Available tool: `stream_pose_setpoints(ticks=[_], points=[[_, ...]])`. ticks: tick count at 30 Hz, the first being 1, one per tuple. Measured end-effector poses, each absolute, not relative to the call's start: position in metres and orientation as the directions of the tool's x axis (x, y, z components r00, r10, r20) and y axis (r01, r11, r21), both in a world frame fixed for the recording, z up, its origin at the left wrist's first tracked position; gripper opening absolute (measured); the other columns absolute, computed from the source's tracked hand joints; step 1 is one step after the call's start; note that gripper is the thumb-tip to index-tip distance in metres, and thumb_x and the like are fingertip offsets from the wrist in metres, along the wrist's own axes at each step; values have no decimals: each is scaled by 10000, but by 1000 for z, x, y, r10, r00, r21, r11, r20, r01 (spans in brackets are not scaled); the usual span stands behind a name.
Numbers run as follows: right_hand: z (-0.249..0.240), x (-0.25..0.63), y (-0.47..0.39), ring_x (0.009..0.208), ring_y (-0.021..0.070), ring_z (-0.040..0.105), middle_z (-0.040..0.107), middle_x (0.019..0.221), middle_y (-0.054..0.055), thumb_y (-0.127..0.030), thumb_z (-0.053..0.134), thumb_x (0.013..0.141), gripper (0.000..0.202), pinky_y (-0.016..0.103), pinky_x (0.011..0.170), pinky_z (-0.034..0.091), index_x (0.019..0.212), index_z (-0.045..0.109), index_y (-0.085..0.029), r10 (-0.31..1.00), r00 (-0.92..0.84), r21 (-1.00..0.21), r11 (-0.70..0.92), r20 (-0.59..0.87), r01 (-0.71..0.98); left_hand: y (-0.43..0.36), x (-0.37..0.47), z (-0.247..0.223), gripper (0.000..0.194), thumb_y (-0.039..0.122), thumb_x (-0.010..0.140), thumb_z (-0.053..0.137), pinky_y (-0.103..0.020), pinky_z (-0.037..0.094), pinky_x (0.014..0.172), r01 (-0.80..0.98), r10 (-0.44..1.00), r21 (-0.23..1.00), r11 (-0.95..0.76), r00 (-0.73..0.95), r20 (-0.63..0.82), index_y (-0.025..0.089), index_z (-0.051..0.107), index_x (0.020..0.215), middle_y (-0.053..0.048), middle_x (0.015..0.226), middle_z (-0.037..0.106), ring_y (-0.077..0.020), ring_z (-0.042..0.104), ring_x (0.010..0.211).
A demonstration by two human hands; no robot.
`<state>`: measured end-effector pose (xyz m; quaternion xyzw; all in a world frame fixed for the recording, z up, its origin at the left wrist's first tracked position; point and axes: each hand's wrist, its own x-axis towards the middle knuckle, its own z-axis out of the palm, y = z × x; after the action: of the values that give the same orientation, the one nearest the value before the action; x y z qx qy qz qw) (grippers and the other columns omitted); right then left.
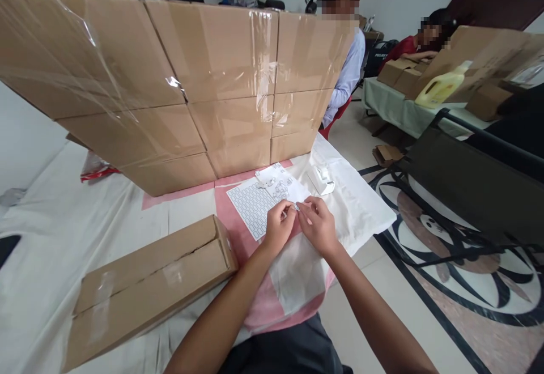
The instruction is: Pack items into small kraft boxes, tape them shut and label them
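Observation:
My left hand (280, 225) and my right hand (317, 224) meet over the near edge of the papers, fingertips pinched together. Between them is a tiny pale piece (296, 207), too small to name. Both hands are closed on it. Under and beyond my left hand lies a sheet printed with a grid of small rounded shapes (250, 203). Partly over that lies a white sheet with line drawings (283, 186). Just past my right hand stands a small white box-shaped holder (322, 179), its contents unclear.
A wall of taped cardboard boxes (232, 90) rises behind the papers. One long carton (157, 289) lies at left on the cloth-covered table (38, 238). A person (348, 73) sits behind the wall; another (408, 48) works by a yellow jug (443, 86). A folding cot (471, 187) stands at right.

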<state>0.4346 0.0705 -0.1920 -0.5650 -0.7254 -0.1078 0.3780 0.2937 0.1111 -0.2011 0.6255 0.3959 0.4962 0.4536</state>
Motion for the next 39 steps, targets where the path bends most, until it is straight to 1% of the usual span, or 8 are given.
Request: stream_pose_setpoints(ticks=[6, 11, 15, 23, 26, 31, 35, 39], points=[[-191, 436, 67, 867, 224, 673, 656, 1073, 126, -217, 549, 970, 235, 366, 716, 602, 1100, 742, -254, 740, -56, -278, 319, 670, 906, 115, 293, -209, 193, 351, 920, 519, -286, 442, 682, 62, 954, 963, -262, 166, 249, 236, 614, 796, 1, 754, 632, -166, 578, 727], [-196, 437, 64, 871, 212, 652, 645, 1060, 121, -157, 568, 940, 259, 341, 726, 588, 1157, 691, -224, 706, -119, -264, 409, 698, 874, 114, 294, -214, 248, 400, 903, 524, -268, 449, 632, 47, 951, 961, -274, 161, 263, 213, 633, 783, -3, 709, 639, -165, 576, 670], [-198, 436, 63, 836, 197, 617, 641, 984, 98, -98, 537, 931, 231, 319, 695, 562, 1053, 694, -216, 666, -96, -243, 398, 740, 885, 117, 298, -221, 285, 443, 876, 557, -260, 460, 598, 27, 944, 957, -290, 171, 282, 196, 659, 779, -15, 693, 654, -175, 593, 652], [-200, 426, 63, 813, 199, 607, 621, 922, 90, -109, 509, 957, 195, 320, 671, 528, 929, 673, -209, 671, -9, -305, 349, 741, 886, 118, 300, -228, 347, 512, 862, 598, -256, 475, 584, 31, 947, 959, -282, 172, 273, 191, 656, 744, -16, 674, 650, -176, 604, 639], [-203, 424, 65, 826, 200, 610, 617, 918, 87, -116, 505, 959, 207, 318, 688, 525, 905, 680, -213, 702, 36, -388, 350, 711, 853, 118, 300, -225, 357, 518, 863, 604, -255, 474, 581, 26, 947, 957, -288, 161, 280, 191, 643, 726, -4, 642, 625, -169, 589, 619], [-197, 422, 67, 861, 201, 615, 621, 930, 83, -134, 495, 955, 233, 328, 745, 519, 881, 701, -213, 807, 142, -631, 324, 573, 705, 117, 300, -215, 344, 490, 869, 590, -258, 448, 563, 13, 944, 954, -298, 149, 293, 194, 613, 694, 4, 628, 612, -158, 566, 598], [-190, 414, 67, 835, 208, 604, 622, 846, 66, -154, 530, 910, 191, 332, 736, 491, 788, 668, -205, 839, 258, -772, 262, 479, 579, 115, 299, -214, 365, 506, 879, 611, -275, 451, 626, 12, 952, 961, -278, 136, 273, 190, 582, 698, 20, 640, 571, -144, 540, 636], [-190, 402, 73, 863, 209, 610, 643, 874, 62, -218, 564, 881, 131, 328, 752, 489, 792, 660, -209, 837, 398, -888, 201, 375, 414, 118, 297, -220, 370, 517, 916, 625, -308, 485, 701, 15, 957, 965, -261, 137, 257, 172, 584, 788, 18, 739, 571, -140, 559, 715]])
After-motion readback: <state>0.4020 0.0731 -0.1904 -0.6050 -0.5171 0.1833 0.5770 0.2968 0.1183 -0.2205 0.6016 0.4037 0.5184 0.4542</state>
